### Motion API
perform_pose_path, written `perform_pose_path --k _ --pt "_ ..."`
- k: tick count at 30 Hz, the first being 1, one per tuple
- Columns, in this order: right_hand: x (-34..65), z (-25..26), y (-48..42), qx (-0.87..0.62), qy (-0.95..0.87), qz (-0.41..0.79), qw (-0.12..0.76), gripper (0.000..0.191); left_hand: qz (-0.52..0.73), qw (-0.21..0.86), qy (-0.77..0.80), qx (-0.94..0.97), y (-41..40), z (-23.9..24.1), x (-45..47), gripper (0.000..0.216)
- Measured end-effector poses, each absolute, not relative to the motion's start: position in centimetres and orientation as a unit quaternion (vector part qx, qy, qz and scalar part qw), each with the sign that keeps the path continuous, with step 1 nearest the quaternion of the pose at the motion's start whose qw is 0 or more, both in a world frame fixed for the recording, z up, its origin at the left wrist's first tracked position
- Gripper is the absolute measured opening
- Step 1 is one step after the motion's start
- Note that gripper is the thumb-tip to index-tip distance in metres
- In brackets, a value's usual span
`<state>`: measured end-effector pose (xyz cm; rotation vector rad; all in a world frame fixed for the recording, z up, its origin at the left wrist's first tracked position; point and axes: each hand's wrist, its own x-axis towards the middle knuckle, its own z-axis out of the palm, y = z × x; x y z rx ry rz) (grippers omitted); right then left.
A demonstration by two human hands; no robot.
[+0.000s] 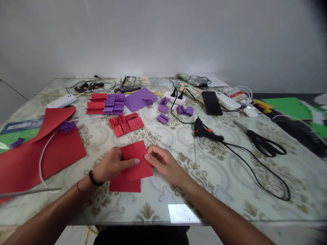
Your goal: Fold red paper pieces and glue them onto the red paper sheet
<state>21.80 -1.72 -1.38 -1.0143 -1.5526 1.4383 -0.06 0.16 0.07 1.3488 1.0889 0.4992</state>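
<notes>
A creased red paper square [136, 159] is pinched between both hands just above the table. My left hand [112, 166] grips its left edge, thumb lying across the top. My right hand [163, 162] holds its right edge with thumb and curled fingers. Under it a second red paper square [125, 185] lies flat on the patterned glass table [230, 177]. Folded red pieces [125, 124] lie further back, with stacks of folded red [95, 103] and purple pieces [114, 103] behind them.
Large red sheets [38, 153] and a white cable lie at left. A black glue gun [206, 132] with its cord, black scissors [265, 144], a phone [211, 102], a power strip [174, 97], a purple sheet [140, 98] and small purple folds [185, 110] fill the back and right.
</notes>
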Motion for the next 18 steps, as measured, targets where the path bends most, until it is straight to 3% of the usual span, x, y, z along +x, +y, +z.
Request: perform_pose_path --k 6,12,18 --pt "21.88 -1.28 -1.65 -0.400 -0.607 0.568 0.387 0.034 0.202 0.648 0.445 0.584 0.03 -0.26 0.06 0.029" --pt "21.95 -1.21 -1.63 -0.393 -0.620 0.579 0.354 0.031 0.275 0.604 0.448 0.599 0.43 -0.54 -0.06 0.028" --pt "21.88 -1.30 -1.48 -0.410 -0.627 0.558 0.357 0.026 0.245 0.574 0.447 0.641 0.37 -0.53 0.00 0.030"
